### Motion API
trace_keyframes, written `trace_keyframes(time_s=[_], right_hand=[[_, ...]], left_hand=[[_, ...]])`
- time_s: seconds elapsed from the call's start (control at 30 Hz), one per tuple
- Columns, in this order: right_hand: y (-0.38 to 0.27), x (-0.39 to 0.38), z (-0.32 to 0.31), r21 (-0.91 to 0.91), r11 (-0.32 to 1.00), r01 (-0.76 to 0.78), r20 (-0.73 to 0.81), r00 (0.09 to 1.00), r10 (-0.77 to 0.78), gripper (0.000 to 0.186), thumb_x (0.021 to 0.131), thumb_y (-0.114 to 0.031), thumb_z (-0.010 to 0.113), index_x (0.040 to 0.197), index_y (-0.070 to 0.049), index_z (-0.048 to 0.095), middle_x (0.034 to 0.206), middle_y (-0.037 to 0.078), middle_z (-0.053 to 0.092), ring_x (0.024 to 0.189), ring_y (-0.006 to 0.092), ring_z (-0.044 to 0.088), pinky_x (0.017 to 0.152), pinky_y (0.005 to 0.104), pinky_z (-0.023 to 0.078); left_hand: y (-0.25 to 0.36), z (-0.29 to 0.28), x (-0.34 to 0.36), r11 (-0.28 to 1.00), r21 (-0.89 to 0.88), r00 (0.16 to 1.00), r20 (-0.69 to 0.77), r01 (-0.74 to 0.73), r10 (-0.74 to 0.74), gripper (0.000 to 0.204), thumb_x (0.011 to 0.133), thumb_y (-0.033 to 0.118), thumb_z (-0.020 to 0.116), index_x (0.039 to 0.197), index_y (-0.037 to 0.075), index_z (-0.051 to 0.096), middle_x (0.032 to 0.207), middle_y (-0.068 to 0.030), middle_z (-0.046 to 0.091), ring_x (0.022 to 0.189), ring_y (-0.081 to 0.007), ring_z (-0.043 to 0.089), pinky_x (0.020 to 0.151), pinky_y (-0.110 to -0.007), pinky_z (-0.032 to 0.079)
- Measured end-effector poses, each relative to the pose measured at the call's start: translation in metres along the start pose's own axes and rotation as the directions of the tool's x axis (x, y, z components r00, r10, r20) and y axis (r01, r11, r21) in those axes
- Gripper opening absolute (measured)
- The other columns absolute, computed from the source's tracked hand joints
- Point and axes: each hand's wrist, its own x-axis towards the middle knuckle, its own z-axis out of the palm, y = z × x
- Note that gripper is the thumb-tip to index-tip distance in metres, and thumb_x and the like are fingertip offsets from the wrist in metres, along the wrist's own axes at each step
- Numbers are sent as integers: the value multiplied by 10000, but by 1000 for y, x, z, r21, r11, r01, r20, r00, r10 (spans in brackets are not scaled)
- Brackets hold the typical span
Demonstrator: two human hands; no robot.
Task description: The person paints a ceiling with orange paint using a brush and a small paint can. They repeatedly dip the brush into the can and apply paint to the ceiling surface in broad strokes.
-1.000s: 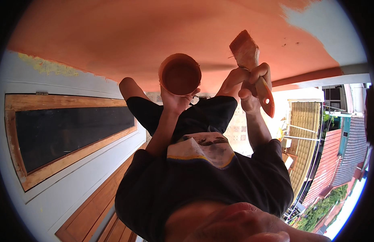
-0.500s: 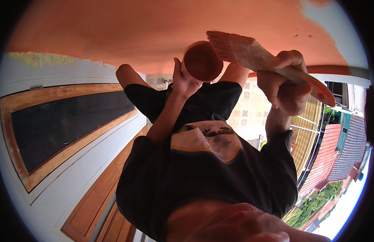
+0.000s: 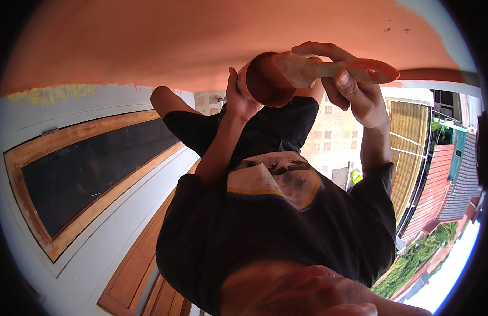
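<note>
A round paint pot (image 3: 265, 87) with reddish-orange paint inside is gripped by my left hand (image 3: 238, 101), its fingers curled up along the side. My right hand (image 3: 354, 92) holds a wide paintbrush (image 3: 365, 70) by its orange-tipped handle, and the bristle end rests in the mouth of the pot, partly hidden there. Both sit just in front of a wall (image 3: 149, 42) coated in salmon-orange paint, with yellow and pale patches at its edges.
A wooden-framed dark panel (image 3: 81, 176) and a brown door (image 3: 128, 274) are at the left. Tiled floor (image 3: 336, 134) shows behind my bent legs, with a small yellow-green object (image 3: 355, 176) on it. Bamboo screening (image 3: 404, 147), roofs and greenery lie to the right.
The brush has swung from upright on the right to nearly horizontal, moving left into the pot. My left hand has raised and tilted the pot rightward, toward the brush.
</note>
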Motion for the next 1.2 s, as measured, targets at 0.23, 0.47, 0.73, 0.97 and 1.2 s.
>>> trace_keyframes(time_s=[0.23, 0.47, 0.73, 0.97, 1.2], right_hand=[[-5, 12, -22, -339, 941, 16, -96, 994, -51, 103, 963, -45, 673, 1022, 30, 711, 989, 73, 721, 816, 141, 669, 695, 284, 531], [-9, 21, -17, -261, 959, -109, -51, 994, 99, 87, 925, 56, 696, 1008, 34, 708, 1005, 106, 723, 900, 200, 711, 792, 315, 582], [2, 31, 11, -323, 939, -117, -14, 993, 118, 142, 878, -16, 763, 1009, 4, 712, 937, 83, 730, 869, 203, 712, 809, 329, 570], [10, 36, 28, -448, 877, -173, -41, 984, 174, 151, 930, -240, 726, 1001, -106, 718, 864, 118, 728, 795, 307, 719, 711, 414, 575], [17, 40, 31, -518, 829, -211, -5, 970, 244, 203, 949, -334, 704, 1036, -151, 700, 861, 114, 722, 813, 318, 715, 715, 440, 576]], left_hand=[[-7, 17, 4, 880, 475, 904, -375, -5, 207, 761, 1063, 653, 238, 1549, 91, 407, 1554, -121, 483, 1442, -307, 459, 1169, -515, 415], [-5, 8, 9, 944, 330, 936, -334, 8, 109, 757, 1059, 659, 267, 1543, 97, 415, 1531, -120, 508, 1406, -297, 505, 1116, -502, 475], [-11, 10, 6, 905, 426, 943, -307, 16, 128, 813, 1029, 719, 271, 1561, 118, 397, 1560, -108, 476, 1457, -293, 440, 1190, -511, 377], [-7, 11, 5, 969, 246, 936, -339, -14, 100, 790, 1021, 730, 268, 1580, 177, 339, 1549, -148, 435, 1415, -368, 467, 1125, -577, 454], [-2, 6, 2, 994, 103, 963, -264, -22, 48, 805, 1001, 756, 299, 1570, 190, 352, 1540, -141, 444, 1393, -353, 489, 1079, -569, 495]])
